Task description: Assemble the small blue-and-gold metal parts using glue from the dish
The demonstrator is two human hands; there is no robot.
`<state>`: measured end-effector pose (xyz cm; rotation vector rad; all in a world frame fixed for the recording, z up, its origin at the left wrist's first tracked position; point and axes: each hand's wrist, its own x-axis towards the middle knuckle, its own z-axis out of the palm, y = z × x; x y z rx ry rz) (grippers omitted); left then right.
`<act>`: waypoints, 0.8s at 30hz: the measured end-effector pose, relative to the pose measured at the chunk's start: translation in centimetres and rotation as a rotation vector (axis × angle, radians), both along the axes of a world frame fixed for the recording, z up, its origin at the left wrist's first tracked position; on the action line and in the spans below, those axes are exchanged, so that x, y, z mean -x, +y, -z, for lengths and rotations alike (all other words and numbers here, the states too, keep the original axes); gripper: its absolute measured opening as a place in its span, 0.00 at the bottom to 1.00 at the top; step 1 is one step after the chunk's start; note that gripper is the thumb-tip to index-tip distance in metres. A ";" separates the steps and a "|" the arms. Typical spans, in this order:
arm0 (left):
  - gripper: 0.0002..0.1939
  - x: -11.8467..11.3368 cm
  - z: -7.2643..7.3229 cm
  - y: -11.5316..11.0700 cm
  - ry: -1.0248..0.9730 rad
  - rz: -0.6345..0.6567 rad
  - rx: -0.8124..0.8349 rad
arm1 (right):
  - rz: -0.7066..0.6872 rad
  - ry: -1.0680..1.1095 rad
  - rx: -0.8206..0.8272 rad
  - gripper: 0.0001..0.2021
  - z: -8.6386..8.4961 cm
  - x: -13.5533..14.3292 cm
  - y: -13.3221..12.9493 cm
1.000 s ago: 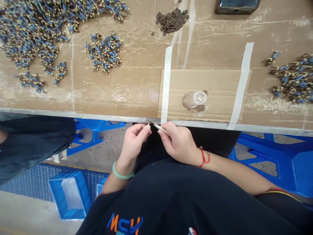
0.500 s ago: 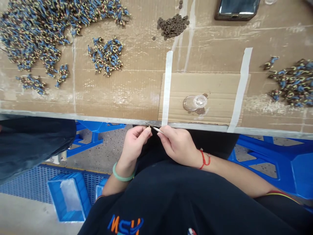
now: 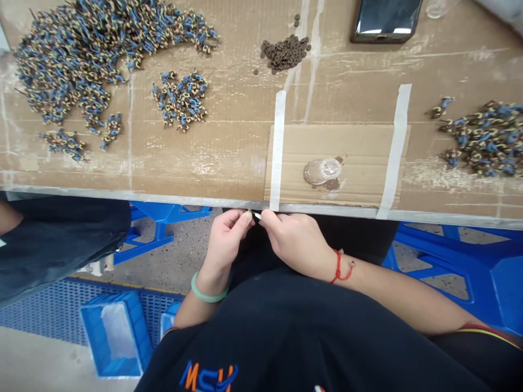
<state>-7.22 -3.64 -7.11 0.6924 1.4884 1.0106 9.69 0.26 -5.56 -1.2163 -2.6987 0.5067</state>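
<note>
At the table's front edge, my left hand [image 3: 224, 239] pinches a tiny figurine [image 3: 248, 211], almost wholly covered by the fingertips. My right hand [image 3: 295, 239] is closed on a slim pointed tool [image 3: 257, 216], white with a dark tip; whether it is a brush or tweezers I cannot tell. The tool's tip meets the figurine between the two hands. Just beyond, a clear plastic cup [image 3: 329, 170] sits with brown smears beside it on a cardboard sheet [image 3: 351, 142] taped down with white strips.
Blue-and-yellow figurines lie in a large heap [image 3: 77, 60], a small cluster [image 3: 182, 100] and a right-hand pile [image 3: 490, 139]. Small brown discs [image 3: 286, 53] are heaped at the back, near a dark phone-like device [image 3: 386, 20]. A person's dark-clothed leg [image 3: 69, 234] is at left, beside blue stools [image 3: 157, 226].
My right hand has shifted slightly left, and less of the tool shows between the hands. The view has moved a little, shifting the table items.
</note>
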 end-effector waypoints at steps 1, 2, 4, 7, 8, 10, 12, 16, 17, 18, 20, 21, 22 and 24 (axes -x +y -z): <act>0.30 0.0 0.0 0.1 0.003 0.002 0.000 | -0.002 -0.035 0.036 0.14 -0.2 0.1 0.1; 0.30 0.0 0.0 0.1 0.008 0.007 0.000 | -0.004 -0.061 0.062 0.14 -0.4 0.2 0.1; 0.30 0.0 -0.1 0.3 0.027 0.020 -0.007 | -0.009 -0.093 0.092 0.16 -0.8 0.3 0.3; 0.29 0.1 -0.3 0.3 0.084 0.038 -0.044 | -0.013 -0.113 0.094 0.17 -1.2 0.4 0.5; 0.28 0.1 -0.3 0.4 0.106 0.040 -0.060 | -0.012 -0.121 0.093 0.17 -1.2 0.5 0.5; 0.28 0.1 -0.2 0.4 0.134 0.037 -0.076 | -0.010 -0.139 0.096 0.17 -1.3 0.6 0.6; 0.28 0.1 -0.1 0.4 0.127 0.025 -0.063 | -0.008 -0.155 0.109 0.17 -1.5 0.7 0.6; 0.27 0.2 -0.1 0.5 0.102 0.000 -0.038 | -0.005 -0.200 0.147 0.15 -2.2 1.2 0.9; 0.26 0.3 -0.2 0.5 0.108 0.001 -0.037 | -0.004 -0.216 0.162 0.14 -2.4 1.4 0.9; 0.25 0.4 -0.4 0.5 0.119 0.005 -0.037 | -0.003 -0.234 0.180 0.13 -2.7 1.6 1.0; 0.23 0.6 -0.6 0.5 0.154 0.017 -0.051 | -0.001 -0.268 0.214 0.12 -3.1 1.9 1.2; 0.22 0.6 -0.7 0.5 0.176 0.022 -0.063 | 0.000 -0.277 0.225 0.11 -3.2 2.0 1.2; 0.22 0.7 -0.8 0.4 0.201 0.027 -0.076 | 0.003 -0.281 0.231 0.11 -3.3 2.2 1.2; 0.22 0.7 -0.7 0.3 0.250 0.028 -0.102 | 0.007 -0.276 0.233 0.12 -3.1 2.4 1.1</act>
